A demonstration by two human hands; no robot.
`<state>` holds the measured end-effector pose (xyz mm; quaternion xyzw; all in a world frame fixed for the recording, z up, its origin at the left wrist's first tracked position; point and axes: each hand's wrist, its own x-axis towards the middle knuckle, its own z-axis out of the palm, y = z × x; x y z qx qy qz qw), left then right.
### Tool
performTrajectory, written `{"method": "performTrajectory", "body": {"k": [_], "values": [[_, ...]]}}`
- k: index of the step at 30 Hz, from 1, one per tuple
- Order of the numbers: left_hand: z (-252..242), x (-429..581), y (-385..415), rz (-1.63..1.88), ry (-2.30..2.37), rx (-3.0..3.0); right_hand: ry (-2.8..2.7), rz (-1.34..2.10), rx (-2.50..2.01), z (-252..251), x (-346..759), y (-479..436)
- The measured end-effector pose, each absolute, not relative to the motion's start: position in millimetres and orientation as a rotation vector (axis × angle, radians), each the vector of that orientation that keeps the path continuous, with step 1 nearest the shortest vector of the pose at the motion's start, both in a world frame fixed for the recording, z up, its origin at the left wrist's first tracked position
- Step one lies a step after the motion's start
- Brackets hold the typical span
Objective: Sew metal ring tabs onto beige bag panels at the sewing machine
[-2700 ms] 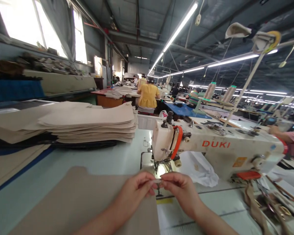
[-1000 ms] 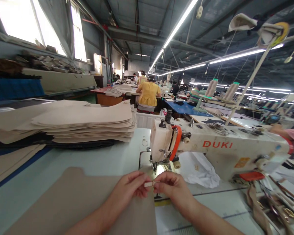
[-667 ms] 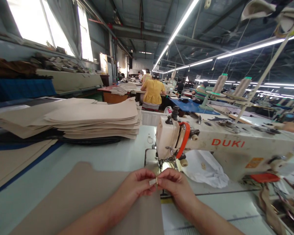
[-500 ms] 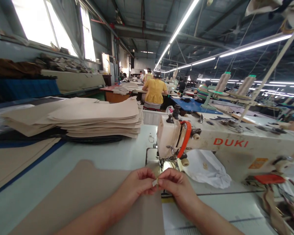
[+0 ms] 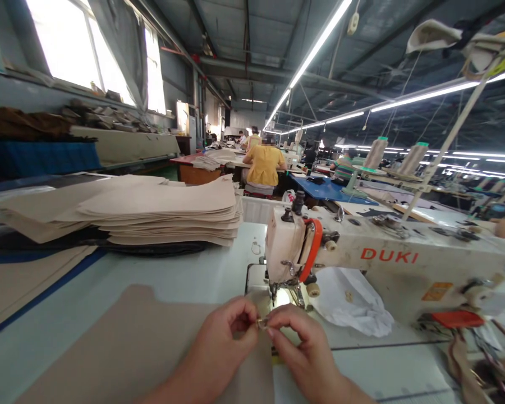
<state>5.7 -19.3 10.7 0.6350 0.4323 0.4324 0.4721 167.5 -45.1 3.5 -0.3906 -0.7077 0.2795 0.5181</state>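
Observation:
My left hand [image 5: 223, 336] is closed in a pinch, thumb against fingers, on a small pale, yellowish piece [image 5: 261, 323], too small to name surely. My right hand [image 5: 305, 342] meets it from the other side, thumb and index fingertips at the piece's right end. Both hands are just in front of the needle area of a white sewing machine [image 5: 288, 247]. Beneath my left hand and forearm a large beige fabric panel [image 5: 138, 336] lies flat on the table, its right edge near the machine's needle.
A thick stack of beige panels [image 5: 164, 207] lies at the left on dark cloth. White crumpled cloth [image 5: 349, 303] sits under the machine arm. Thread cones [image 5: 376, 152] stand behind it. A person in a yellow top [image 5: 263, 165] sits ahead with their back to me.
My hands have turned the small piece, and its white flat part no longer shows clearly. My fingertips have shifted slightly left and down in view; the camera has tilted a little.

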Motion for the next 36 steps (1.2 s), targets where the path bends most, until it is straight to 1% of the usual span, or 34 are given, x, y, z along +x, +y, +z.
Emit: {"method": "performTrajectory", "body": {"k": [9,15,21,26,29,34,36], "values": [[3,7,-19,1.089,1.025,1.474,-1.562,0.648,-1.007,2,165,-46],[11,9,-18,1.08,1.015,1.373,-1.501,0.614,-1.064,1,161,-45],[14,10,-13,0.929,0.986,1.252,-1.461,0.679,-1.134,-1,159,-43],[13,9,-15,0.988,0.985,1.261,-1.484,0.723,-1.138,0,160,-44],[12,9,-17,1.018,0.97,1.32,-1.466,0.791,-1.144,-1,161,-44],[10,6,-20,1.069,0.993,1.442,-1.3,1.044,-1.05,-5,162,-43],[11,5,-22,1.075,1.004,1.504,-1.291,1.079,-1.043,-6,162,-43]]}}
